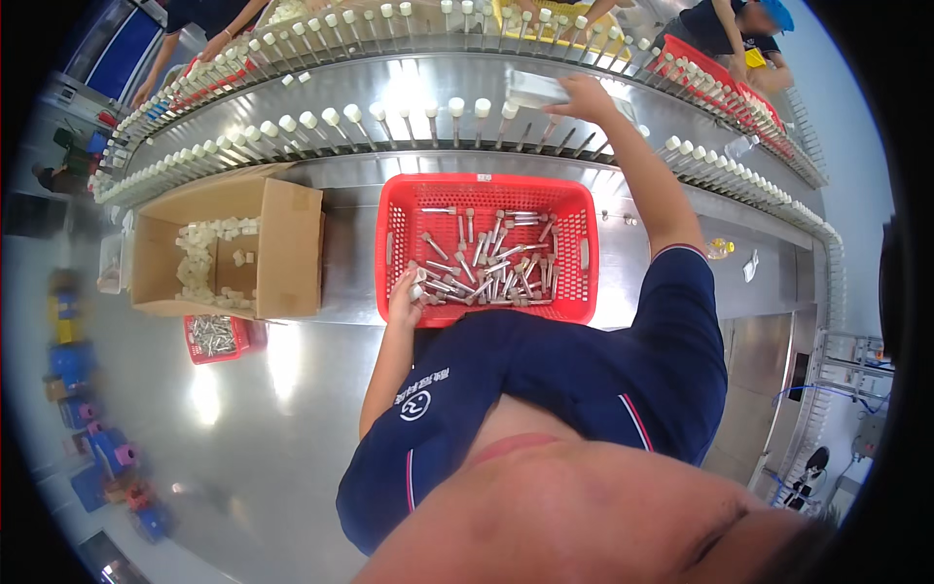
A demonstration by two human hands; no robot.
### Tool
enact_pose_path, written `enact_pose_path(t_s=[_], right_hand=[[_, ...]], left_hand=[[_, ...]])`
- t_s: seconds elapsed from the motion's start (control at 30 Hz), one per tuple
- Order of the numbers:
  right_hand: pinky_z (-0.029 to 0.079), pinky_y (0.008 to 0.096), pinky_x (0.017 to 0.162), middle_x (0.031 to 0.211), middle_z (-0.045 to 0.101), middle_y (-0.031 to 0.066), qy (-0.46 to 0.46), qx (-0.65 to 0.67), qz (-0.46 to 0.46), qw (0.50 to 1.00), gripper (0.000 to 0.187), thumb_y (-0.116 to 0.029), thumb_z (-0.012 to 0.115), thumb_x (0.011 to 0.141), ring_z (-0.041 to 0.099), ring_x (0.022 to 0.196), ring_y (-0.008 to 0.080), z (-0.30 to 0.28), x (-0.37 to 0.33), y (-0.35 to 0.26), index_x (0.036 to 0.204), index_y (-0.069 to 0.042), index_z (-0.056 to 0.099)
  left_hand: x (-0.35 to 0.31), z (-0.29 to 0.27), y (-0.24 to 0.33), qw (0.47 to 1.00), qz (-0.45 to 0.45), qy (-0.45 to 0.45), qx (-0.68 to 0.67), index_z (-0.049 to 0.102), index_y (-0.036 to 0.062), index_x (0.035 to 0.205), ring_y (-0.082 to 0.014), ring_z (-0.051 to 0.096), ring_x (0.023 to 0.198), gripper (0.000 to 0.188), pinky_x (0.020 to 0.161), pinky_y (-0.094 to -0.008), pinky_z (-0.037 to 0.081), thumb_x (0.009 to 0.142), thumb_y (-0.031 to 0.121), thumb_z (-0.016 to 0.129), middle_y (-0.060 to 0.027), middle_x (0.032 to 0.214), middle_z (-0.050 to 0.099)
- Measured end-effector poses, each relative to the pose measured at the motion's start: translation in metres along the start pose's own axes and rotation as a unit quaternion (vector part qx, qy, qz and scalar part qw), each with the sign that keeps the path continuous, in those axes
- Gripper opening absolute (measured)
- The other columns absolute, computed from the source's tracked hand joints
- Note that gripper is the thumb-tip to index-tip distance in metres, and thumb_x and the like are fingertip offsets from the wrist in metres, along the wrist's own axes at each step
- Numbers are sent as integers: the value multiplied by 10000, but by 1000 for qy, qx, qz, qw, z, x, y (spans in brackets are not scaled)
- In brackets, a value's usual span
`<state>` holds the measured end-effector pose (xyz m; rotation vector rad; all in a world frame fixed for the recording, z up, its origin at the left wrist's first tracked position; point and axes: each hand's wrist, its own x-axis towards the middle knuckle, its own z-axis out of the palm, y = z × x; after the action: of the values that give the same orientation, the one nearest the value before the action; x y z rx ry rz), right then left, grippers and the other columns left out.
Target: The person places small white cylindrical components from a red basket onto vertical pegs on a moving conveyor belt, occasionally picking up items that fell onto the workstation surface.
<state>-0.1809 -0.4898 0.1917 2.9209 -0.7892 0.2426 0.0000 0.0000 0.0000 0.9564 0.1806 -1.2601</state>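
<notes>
My left hand (404, 298) is at the left rim of the red basket (389, 209), its fingers curled around small white caps (418, 290). Inside the basket lie many loose metal rods with brownish ends (496, 258). My right arm reaches forward over the near row of upright pins. Beside my right hand (587, 99) is a pale, shiny flat piece (535, 90); whether the fingers grip it is unclear. Below that hand, several pins (564, 142) stand bare, while those to the left carry white caps (483, 107).
An open cardboard box (309, 243) with white caps stands left of the basket. A smaller red basket (202, 355) of metal pieces is below it. Co-workers' arms (725, 24) show beyond the far row. A small yellow-topped bottle (720, 249) lies at the right.
</notes>
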Motion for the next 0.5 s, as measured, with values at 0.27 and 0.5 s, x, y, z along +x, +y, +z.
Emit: enact_pose_path(t_s=[0.27,0.5], right_hand=[[422,410,844,979,609,160,128,20,-37,991,759,-640,630,668,557,961,319,-21,36,-45,1119,-32,589],[408,383,858,1020,603,144,56,29,-76,995,793,-662,619,653,542,995,291,0,62,-104,1150,-46,575]], left_hand=[[-1,24,11,998,15,22,49,517,123,1223,-86,559,680,346,507,-208,414,880,143,564,4,867,614],[0,35,16,998,34,23,55,527,140,1222,-83,560,715,351,565,-205,429,874,149,570,10,894,617]])
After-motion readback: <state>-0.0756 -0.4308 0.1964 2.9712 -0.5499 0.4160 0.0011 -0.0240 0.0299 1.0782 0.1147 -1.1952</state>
